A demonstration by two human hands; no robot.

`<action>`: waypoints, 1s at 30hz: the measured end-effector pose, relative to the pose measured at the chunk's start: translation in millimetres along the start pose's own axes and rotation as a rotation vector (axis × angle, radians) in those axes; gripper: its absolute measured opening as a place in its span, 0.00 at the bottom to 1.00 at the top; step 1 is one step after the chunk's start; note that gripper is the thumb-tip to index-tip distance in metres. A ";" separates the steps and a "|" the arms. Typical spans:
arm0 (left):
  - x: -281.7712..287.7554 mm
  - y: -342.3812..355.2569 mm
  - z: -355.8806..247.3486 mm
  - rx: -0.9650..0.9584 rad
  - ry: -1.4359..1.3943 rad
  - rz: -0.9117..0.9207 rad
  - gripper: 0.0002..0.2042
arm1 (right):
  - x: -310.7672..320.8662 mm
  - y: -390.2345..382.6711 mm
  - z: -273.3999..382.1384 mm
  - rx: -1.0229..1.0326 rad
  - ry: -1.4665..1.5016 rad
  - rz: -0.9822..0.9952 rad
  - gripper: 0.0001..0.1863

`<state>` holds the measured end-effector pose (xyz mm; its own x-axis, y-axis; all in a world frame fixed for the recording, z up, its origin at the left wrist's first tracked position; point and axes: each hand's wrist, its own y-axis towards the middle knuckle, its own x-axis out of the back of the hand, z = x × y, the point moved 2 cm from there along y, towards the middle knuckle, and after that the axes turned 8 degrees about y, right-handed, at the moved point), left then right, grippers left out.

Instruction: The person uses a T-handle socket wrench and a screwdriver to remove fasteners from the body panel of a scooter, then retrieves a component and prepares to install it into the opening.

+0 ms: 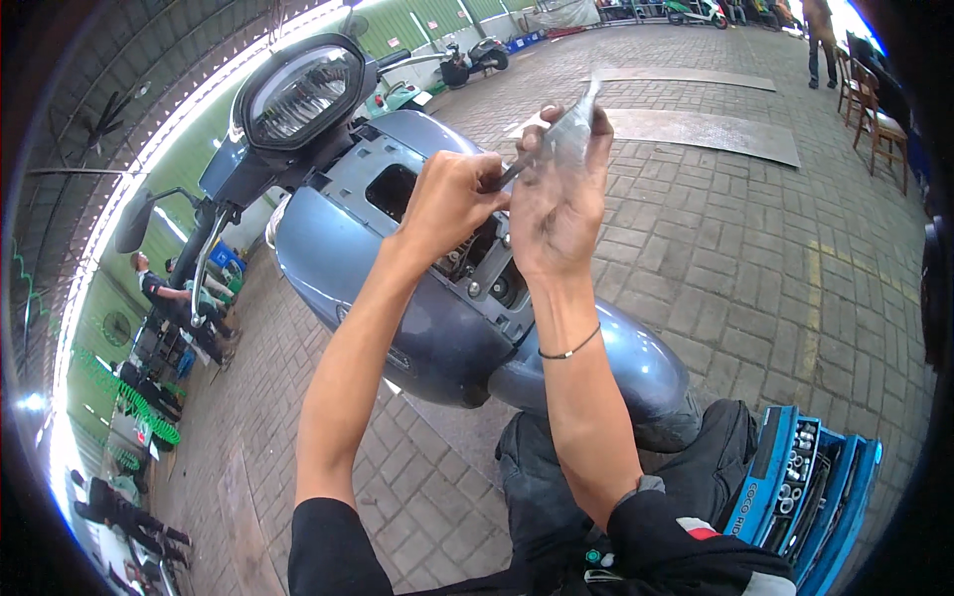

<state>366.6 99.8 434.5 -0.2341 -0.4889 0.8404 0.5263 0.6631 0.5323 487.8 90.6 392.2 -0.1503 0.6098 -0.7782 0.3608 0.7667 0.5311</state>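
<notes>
Both of my hands are raised over the front of a blue-grey scooter [412,333], whose front opening shows a bracket with bolts [489,275]. My left hand [447,204] is closed, its fingers pinching one end of a slim dark piece [512,171]; its kind is unclear. That piece reaches across to my right hand [558,214], which is turned palm up. Between the curled fingers of the right hand is a crumpled, see-through plastic bag [570,134], its tip sticking up past the fingertips. What the bag contains, if anything, cannot be made out.
The scooter's headlight [303,94] and mirror [134,221] stand at upper left. An open blue toolbox [860,487] with sockets and tools lies at lower right. Flat metal plates [706,137] lie on the paving. People [184,303] are at the left; another person [820,45] stands far right near chairs [879,124].
</notes>
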 end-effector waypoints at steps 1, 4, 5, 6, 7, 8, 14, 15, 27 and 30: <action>-0.9 2.1 -3.6 -0.008 0.056 -0.036 0.12 | 5.1 -0.4 1.5 0.006 0.004 0.006 0.12; -0.3 3.3 -8.7 0.037 0.187 0.024 0.16 | 19.6 6.1 2.7 0.020 -0.021 0.051 0.12; 0.7 1.4 -6.4 0.034 0.185 0.026 0.16 | 23.6 9.4 1.7 -0.017 0.010 0.060 0.12; 2.3 -2.1 -1.0 0.059 0.218 0.109 0.16 | 27.8 11.5 1.8 -0.054 0.041 0.068 0.13; 5.2 -7.3 3.0 0.089 0.260 0.197 0.17 | 18.1 8.3 5.6 -0.082 -0.003 0.101 0.14; 6.9 -12.7 4.0 0.090 0.265 0.204 0.17 | 21.2 9.0 4.4 -0.082 0.003 0.095 0.14; -2.0 -40.5 -2.0 0.035 0.652 0.298 0.17 | 21.3 2.3 5.1 0.012 0.111 0.023 0.14; -7.9 -46.3 -6.3 0.112 0.671 0.323 0.19 | 24.1 -1.9 4.3 0.141 -0.168 0.055 0.13; -42.2 -39.6 -16.3 0.118 0.447 -0.093 0.06 | 29.6 9.9 -12.9 0.218 -0.198 -0.256 0.19; -47.7 -36.2 -6.8 0.075 0.479 -0.171 0.07 | -0.8 -9.6 -5.6 0.371 -0.310 -0.309 0.15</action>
<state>364.2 95.3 374.4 0.0981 -0.7871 0.6089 0.4493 0.5810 0.6787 479.3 83.9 389.6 -0.0429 0.2382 -0.9703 0.6507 0.7436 0.1537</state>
